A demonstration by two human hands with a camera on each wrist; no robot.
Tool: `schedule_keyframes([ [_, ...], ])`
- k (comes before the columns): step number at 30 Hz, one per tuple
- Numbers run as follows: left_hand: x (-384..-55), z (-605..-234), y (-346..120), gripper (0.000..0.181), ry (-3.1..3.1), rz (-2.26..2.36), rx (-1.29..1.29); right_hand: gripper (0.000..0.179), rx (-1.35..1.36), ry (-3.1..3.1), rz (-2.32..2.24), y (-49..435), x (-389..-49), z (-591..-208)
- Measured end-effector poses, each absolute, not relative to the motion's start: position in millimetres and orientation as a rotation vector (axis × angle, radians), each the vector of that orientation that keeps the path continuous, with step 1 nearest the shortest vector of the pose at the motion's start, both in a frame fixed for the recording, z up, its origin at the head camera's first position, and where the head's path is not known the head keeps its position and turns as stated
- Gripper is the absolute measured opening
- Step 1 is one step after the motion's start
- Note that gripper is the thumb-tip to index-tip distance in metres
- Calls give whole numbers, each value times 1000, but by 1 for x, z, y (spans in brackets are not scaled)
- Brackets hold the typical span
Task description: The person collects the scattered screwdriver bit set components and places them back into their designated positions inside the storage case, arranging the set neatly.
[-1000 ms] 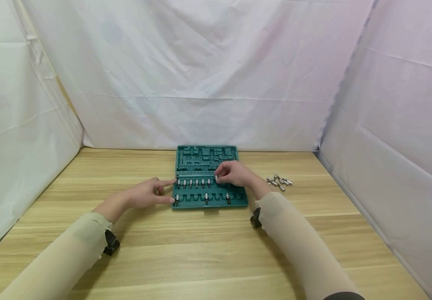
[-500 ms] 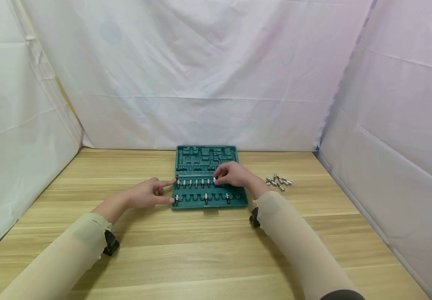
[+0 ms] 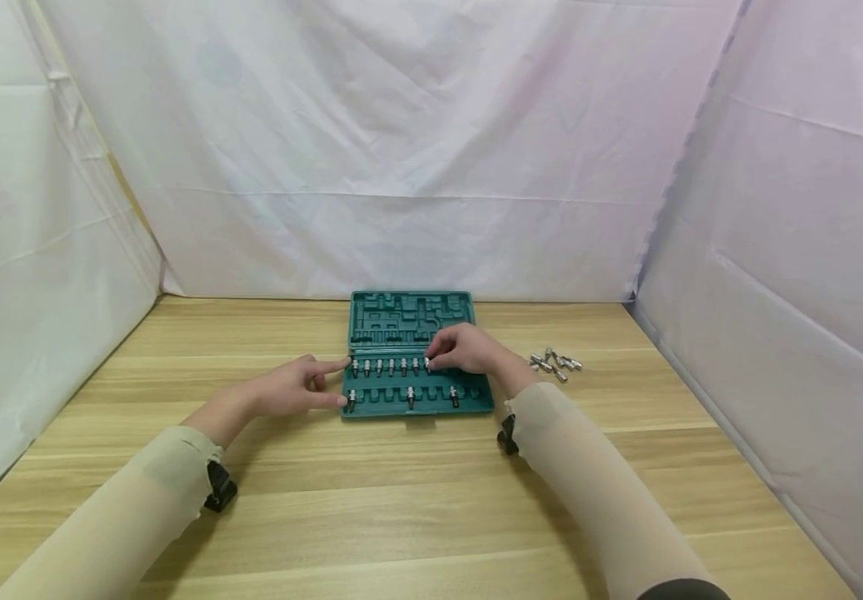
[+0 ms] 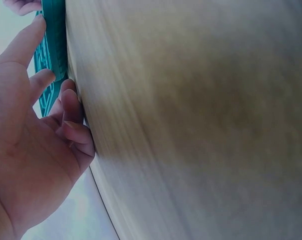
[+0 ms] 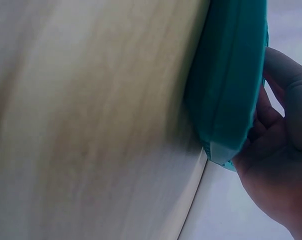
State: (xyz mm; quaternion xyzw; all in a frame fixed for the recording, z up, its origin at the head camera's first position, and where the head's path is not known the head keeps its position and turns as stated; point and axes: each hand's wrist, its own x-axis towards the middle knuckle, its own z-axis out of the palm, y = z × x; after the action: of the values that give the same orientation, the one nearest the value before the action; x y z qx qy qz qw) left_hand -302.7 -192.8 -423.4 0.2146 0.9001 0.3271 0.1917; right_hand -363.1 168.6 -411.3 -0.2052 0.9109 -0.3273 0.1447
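A green plastic tool case (image 3: 442, 406) lies unfolded on the table, its lid half toward the back wall. Silver bit sockets (image 3: 391, 367) stand side by side along its back row; a few more, such as one bit socket (image 3: 411, 397), sit spaced out in the front row. My right hand (image 3: 469, 348) pinches a bit socket (image 3: 427, 363) at the right end of the back row. At the case's left edge, my left hand (image 3: 292, 387) touches with extended index finger and thumb. The right wrist view shows the right hand (image 5: 286, 135) beyond the case wall, its fingertips hidden.
A loose pile of several bit sockets (image 3: 555, 364) lies on the wooden table (image 3: 371, 500), right of the case. White cloth walls (image 3: 401, 150) stand at the back and both sides.
My right hand has moved slightly left and lower, bringing the bit socket into line with the others of the back row. The left hand keeps its place at the case edge.
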Motion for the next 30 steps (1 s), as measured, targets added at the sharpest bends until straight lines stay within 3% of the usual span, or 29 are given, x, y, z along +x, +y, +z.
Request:
schedule_keyframes([
  [30, -300, -423, -192, 89, 2540, 908, 621, 13, -640, 2663, -798, 167, -364, -405],
])
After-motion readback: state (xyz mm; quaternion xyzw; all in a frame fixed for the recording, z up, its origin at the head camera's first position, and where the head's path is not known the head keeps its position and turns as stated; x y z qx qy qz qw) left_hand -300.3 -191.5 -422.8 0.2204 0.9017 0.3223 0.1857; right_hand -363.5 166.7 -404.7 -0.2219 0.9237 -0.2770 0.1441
